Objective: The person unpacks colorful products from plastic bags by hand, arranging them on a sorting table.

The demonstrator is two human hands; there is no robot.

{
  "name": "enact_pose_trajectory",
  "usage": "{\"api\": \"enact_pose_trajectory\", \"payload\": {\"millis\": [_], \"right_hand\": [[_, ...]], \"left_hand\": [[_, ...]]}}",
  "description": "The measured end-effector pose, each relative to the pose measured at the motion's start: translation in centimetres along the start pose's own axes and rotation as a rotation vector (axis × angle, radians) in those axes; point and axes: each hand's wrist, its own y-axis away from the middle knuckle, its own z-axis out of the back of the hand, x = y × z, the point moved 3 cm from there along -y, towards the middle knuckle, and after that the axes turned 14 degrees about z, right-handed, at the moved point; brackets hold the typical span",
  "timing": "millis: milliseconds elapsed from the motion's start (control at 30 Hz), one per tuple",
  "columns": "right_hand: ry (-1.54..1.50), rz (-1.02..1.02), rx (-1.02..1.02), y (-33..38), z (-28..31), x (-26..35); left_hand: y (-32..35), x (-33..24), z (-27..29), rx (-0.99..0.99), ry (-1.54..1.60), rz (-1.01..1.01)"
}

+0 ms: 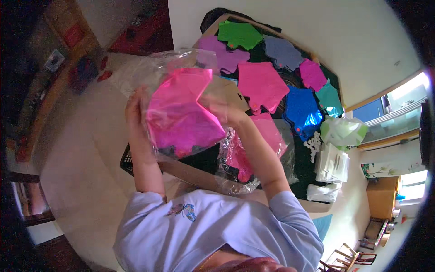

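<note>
Foil, glossy pink and angular, behind clear plastic film above the dark surface, may crease if the left hand, fingers gripping the film, pulls unevenly against the right hand, whose finger closure cannot be determined.

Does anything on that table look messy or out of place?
Slightly: the nearest pink stack lies amid crumpled clear plastic, unlike the flat, uncovered-looking pink stack behind it, and small white pieces sit in a loose heap beside the blue stack.
</note>
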Motion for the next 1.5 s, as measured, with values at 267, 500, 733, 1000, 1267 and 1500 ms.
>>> {"api": "enact_pose_trajectory", "payload": {"millis": [267, 500, 733, 1000, 1267, 1500], "right_hand": [[-0.426, 0.357, -0.235, 1.8, 1.7, 2.5], [0.124, -0.243, -0.158, 1.6, -2.9, 2.5], [-0.118, -0.044, -0.045, 1.9, -0.4, 2.0], [0.192, 0.119, -0.111, 2.5, -0.3, 3.0], [0.185, 0.075, -0.220, 1.1, -1.6, 2.8], [0.066, -0.059, -0.165, 1.0, -3.0, 1.2]], "left_hand": [[-2.3, -1.9, 1.9, -0.217, -0.294, -0.066], [-1.8, -1.2, 1.9, -0.353, -0.313, -0.137], [-2.3, -1.3, 2.0, -0.234, -0.454, -0.237], [-0.6, -1.6, -0.8, -0.359, -0.457, -0.283], [-1.6, -1.1, -0.1, -0.206, -0.507, -0.292], [-1.3, -1.5, 0.2, -0.242, -0.610, -0.338]]}}
